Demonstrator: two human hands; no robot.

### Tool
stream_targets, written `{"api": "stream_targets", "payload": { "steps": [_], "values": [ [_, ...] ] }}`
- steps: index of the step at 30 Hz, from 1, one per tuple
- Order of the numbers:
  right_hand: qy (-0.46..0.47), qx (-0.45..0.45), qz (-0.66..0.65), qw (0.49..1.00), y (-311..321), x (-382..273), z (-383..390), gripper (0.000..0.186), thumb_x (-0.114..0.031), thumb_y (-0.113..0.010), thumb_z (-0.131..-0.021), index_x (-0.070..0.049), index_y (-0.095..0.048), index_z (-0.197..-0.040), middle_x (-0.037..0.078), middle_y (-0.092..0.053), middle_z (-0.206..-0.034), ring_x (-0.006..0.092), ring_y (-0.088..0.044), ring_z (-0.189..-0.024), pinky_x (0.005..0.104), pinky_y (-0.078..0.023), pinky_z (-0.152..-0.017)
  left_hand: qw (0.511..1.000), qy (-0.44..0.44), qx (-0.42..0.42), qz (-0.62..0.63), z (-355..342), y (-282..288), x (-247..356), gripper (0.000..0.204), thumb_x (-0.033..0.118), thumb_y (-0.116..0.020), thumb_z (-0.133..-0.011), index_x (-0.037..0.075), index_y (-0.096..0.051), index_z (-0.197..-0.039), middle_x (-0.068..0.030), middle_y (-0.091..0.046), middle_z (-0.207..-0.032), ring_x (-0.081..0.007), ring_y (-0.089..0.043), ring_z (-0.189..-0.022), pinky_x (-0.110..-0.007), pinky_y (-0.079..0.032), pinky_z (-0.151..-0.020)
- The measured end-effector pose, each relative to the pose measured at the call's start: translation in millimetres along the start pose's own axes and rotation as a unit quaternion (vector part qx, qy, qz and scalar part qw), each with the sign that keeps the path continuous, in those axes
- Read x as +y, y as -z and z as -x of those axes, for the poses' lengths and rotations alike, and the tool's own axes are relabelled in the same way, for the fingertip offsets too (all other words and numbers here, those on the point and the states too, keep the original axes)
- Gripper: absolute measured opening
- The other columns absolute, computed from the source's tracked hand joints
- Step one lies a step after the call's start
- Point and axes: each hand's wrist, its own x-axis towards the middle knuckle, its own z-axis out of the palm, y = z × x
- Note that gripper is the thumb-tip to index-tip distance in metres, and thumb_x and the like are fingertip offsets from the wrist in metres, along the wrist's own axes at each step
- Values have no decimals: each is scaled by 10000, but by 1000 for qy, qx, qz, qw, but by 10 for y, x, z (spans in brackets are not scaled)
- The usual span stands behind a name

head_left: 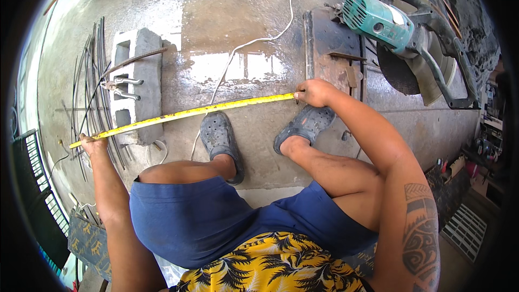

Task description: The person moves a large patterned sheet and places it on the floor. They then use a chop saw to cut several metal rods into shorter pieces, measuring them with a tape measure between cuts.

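A yellow measuring tape (184, 113) is stretched across in front of me, sloping up from left to right. My left hand (93, 143) pinches its left end, close to the metal rods. At the other end my right hand (314, 93) is closed on the tape, above my right shoe. No tape case shows. The tape passes over the near part of a grey hollow concrete block (152, 81). On that block lie pliers (123, 87) and a bent metal rod (136, 58). Several thin rods (90, 84) lie left of the block.
A teal cut-off saw (378, 20) with a large disc stands at the right on a rusty metal base (331, 32). A white cable (233, 54) winds over the concrete floor (211, 0), which has a wet, shiny patch. Shelves of goods (489, 130) line the far right.
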Motion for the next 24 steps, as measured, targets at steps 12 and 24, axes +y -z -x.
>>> {"api": "stream_targets", "payload": {
  "steps": [12,24],
  "values": [
    [12,14,4,1000,76,-64,-5,407,-437,-591,-999,-176,-713,-1288,161,-715,-1228,352,-655,-1171,457,-505,-1013,998,-4,51,37,-727,337,162,544,636,-573,-942,157,-372,-1100,-76,-379,-977,-229,-451,-763,-636,-390,-1114],
    [-3,4,13,1000,73,-83,16,406,-443,-582,-1007,-182,-710,-1291,153,-713,-1236,347,-653,-1182,462,-505,-1009,998,3,54,20,-779,329,106,605,671,-522,-959,149,-387,-1232,-80,-375,-1059,-248,-470,-876,-578,-408,-1094]
  ]
}}
